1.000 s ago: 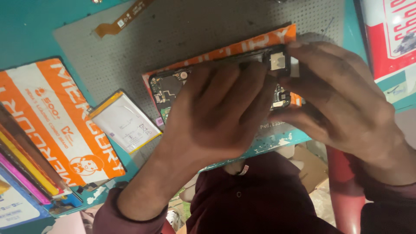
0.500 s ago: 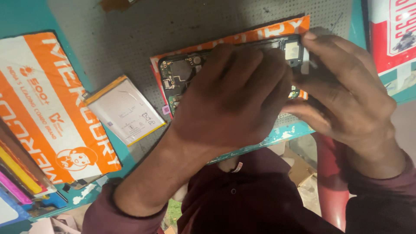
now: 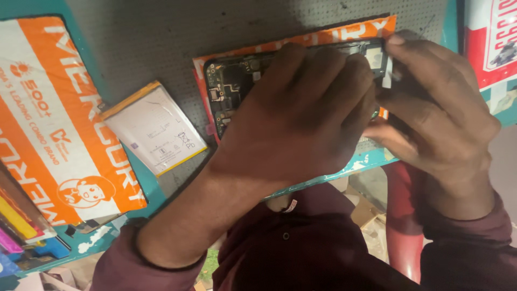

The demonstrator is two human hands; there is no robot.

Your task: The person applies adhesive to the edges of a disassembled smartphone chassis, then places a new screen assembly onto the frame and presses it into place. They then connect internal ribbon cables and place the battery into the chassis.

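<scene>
Here, nearest the camera, the left hand (image 3: pixel 301 118) lies palm-down across an opened black smartphone (image 3: pixel 237 89) with its back cover off (green-black circuit board exposed at its left end), the fingers curled over its far edge and gripping it. The right hand (image 3: pixel 436 118) pinches the phone's right end, thumb and fingers narrowly closed beside a small white tab (image 3: pixel 386 75). The phone rests on a flat orange printed card (image 3: pixel 344 32), itself on a grey perforated work mat (image 3: pixel 161 43). Left of the phone, well apart, lies a white rectangular phone battery (image 3: pixel 153 129); farther left, a large orange-and-white printed package (image 3: pixel 48 118).
</scene>
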